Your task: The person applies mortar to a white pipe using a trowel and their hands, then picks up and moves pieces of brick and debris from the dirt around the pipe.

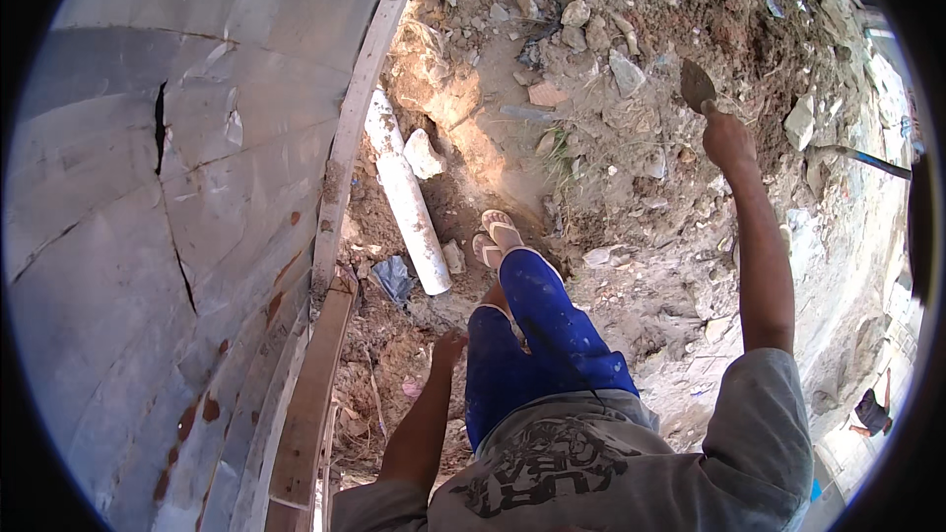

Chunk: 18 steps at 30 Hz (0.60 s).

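In the head view, a dark, pointed, leaf-shaped trowel, apparently of metal [697, 85], is found well to the right of a long, white, soil-smeared cylindrical pipe, apparently of plastic [408, 197], roughly level with the pipe's far end. The trowel is grasped by the right hand [729, 141], whose fingers are wrapped about the handle end; the handle itself is mostly hidden by the fist. The blade is directed away from the body, and whether the brown, stone-strewn soil [641, 222] beneath is touched by it cannot be told. The left hand [450, 347] is seen just beyond the pipe's near end, beside blue, pale-spotted cloth shorts [552, 320]; nothing can be made out in it, and whether its fingers are curled or spread cannot be determined. A pale, angular rock [424, 154] is noted just right of the pipe, and a crumpled, blue-grey scrap of sheeting [393, 279] just left of its near end. As to handling, the trowel is judged light enough for one hand, stiff in the blade and not readily broken, though its edge and point may be sharp. A grip may be made slippery by damp soil or grit. The handle is considered the proper place of hold, close behind the blade, with the fingers kept off the edge.
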Each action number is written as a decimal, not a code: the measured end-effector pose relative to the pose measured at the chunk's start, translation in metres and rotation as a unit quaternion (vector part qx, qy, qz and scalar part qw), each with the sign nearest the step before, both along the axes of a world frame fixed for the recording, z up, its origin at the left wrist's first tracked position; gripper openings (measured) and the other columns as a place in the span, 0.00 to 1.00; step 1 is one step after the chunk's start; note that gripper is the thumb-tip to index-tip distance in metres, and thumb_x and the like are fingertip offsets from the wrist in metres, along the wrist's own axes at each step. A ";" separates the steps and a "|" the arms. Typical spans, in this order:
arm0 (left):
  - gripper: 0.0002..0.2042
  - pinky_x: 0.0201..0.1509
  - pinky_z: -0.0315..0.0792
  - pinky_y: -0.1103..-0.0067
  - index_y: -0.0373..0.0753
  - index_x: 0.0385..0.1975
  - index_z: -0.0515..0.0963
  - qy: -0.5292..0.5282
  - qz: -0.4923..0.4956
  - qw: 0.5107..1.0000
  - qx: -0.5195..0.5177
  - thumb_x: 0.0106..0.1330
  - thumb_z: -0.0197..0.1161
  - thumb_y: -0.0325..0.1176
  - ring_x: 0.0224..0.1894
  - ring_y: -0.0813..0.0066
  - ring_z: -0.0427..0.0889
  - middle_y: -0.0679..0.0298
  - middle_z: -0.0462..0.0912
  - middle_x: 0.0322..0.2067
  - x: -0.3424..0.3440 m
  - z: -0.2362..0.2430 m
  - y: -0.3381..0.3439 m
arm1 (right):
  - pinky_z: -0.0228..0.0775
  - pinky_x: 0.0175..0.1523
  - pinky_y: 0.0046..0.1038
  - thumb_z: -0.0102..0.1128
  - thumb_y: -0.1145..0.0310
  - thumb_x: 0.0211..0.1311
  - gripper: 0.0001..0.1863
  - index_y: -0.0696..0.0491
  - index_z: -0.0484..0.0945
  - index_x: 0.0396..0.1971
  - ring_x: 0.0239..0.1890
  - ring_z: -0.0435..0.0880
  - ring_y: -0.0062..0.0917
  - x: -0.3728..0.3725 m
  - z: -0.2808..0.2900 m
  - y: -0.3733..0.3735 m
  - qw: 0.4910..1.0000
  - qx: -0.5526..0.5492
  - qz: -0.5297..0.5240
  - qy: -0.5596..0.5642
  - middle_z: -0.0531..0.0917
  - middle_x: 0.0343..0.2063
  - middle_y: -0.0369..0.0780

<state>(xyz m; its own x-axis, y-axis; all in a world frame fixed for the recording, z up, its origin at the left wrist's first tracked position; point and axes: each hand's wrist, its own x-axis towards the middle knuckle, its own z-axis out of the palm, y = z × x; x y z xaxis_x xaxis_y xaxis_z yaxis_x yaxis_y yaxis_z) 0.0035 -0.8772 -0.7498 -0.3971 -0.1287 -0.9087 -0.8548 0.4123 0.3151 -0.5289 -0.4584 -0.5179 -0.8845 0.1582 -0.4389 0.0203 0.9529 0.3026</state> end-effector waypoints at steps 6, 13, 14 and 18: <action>0.32 0.56 0.72 0.70 0.34 0.54 0.76 0.008 0.077 0.992 -0.099 0.57 0.65 0.54 0.53 0.58 0.80 0.49 0.81 0.50 0.066 0.061 -0.081 | 0.75 0.54 0.42 0.34 0.66 0.73 0.20 0.59 0.76 0.50 0.50 0.81 0.45 -0.005 0.008 -0.015 0.997 -0.029 -0.069 0.000 0.82 0.45 0.51; 0.29 0.49 0.74 0.72 0.36 0.56 0.75 0.006 0.250 0.966 -0.063 0.60 0.63 0.51 0.46 0.66 0.82 0.55 0.83 0.44 -0.008 0.090 -0.120 | 0.75 0.54 0.40 0.39 0.68 0.69 0.19 0.59 0.78 0.48 0.51 0.82 0.42 -0.006 0.009 -0.023 0.995 -0.057 -0.078 0.011 0.81 0.48 0.50; 0.27 0.45 0.74 0.72 0.39 0.57 0.73 0.058 0.223 0.972 -0.048 0.62 0.62 0.48 0.45 0.69 0.79 0.59 0.80 0.45 -0.021 0.095 -0.123 | 0.75 0.54 0.40 0.40 0.68 0.68 0.19 0.59 0.78 0.48 0.51 0.82 0.42 -0.009 0.009 -0.026 0.994 -0.054 -0.090 0.006 0.81 0.48 0.50; 0.24 0.43 0.72 0.71 0.43 0.60 0.71 0.053 0.244 0.968 0.014 0.65 0.60 0.45 0.47 0.73 0.75 0.65 0.76 0.48 -0.067 0.124 -0.119 | 0.75 0.54 0.39 0.41 0.68 0.68 0.18 0.57 0.78 0.49 0.52 0.81 0.41 -0.013 0.011 -0.032 0.991 -0.055 -0.122 0.008 0.81 0.50 0.49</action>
